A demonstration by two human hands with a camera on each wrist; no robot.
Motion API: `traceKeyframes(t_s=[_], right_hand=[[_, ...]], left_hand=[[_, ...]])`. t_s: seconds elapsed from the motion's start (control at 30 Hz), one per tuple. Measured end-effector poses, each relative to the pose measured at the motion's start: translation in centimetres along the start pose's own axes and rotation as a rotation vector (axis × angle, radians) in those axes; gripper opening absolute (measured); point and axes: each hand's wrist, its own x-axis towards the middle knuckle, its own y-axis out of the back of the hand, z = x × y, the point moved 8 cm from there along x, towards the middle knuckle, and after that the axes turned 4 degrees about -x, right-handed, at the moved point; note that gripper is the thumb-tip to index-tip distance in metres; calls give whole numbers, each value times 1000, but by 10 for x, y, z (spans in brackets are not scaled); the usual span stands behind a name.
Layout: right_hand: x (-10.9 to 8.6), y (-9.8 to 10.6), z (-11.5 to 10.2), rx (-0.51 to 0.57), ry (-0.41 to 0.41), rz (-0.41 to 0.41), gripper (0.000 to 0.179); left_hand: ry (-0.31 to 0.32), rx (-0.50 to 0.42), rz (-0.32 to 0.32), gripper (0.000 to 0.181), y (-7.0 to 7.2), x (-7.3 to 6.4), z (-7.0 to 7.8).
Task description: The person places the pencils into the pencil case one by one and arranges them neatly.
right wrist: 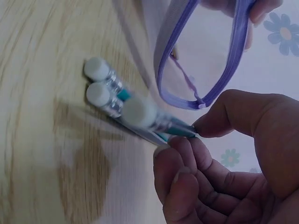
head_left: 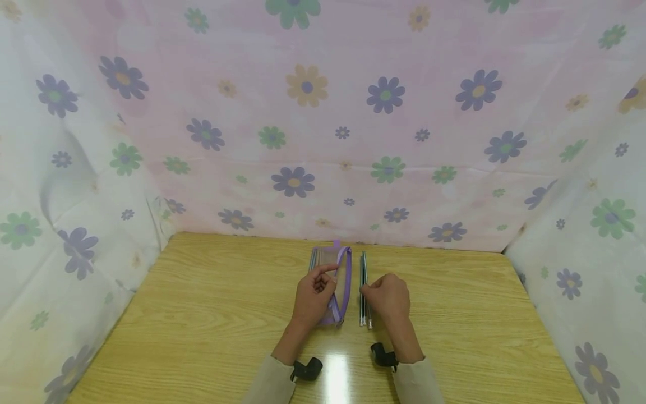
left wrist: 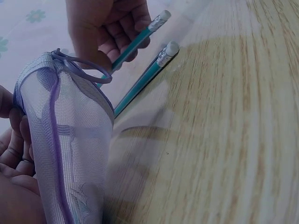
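Note:
A mesh pencil pouch [head_left: 347, 292] with purple zipper edging lies at mid table, its mouth spread apart. My left hand [head_left: 314, 296] pinches the pouch's rim; in the left wrist view the mesh side [left wrist: 79, 140] stands up beside those fingers. Several slim sticks [head_left: 314, 258] show through the mesh at the pouch's left. Right of the pouch, my right hand [head_left: 391, 297] pinches a green pencil [head_left: 365, 264] between thumb and fingers, its white eraser [right wrist: 139, 113] raised off the table. Beneath it, two more pencils with white erasers [right wrist: 97, 69] lie side by side on the wood.
The wooden table [head_left: 217, 314] is enclosed by flower-printed cloth [head_left: 343, 112] at the back and both sides. A black wrist camera [head_left: 308, 369] sits at the left cuff, another black camera [head_left: 382, 356] at the right one.

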Motion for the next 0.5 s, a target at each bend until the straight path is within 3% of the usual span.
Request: traceKeyframes(t_s=[0.27,0.5], right_hand=[[-2,-4,-7,91,24,-27,29],[-3,-8,-10,173,29,-73,14]], left_hand=[[4,-17,-4,32,0,0,-2],[0,-12,-2,33,0,0,-1]])
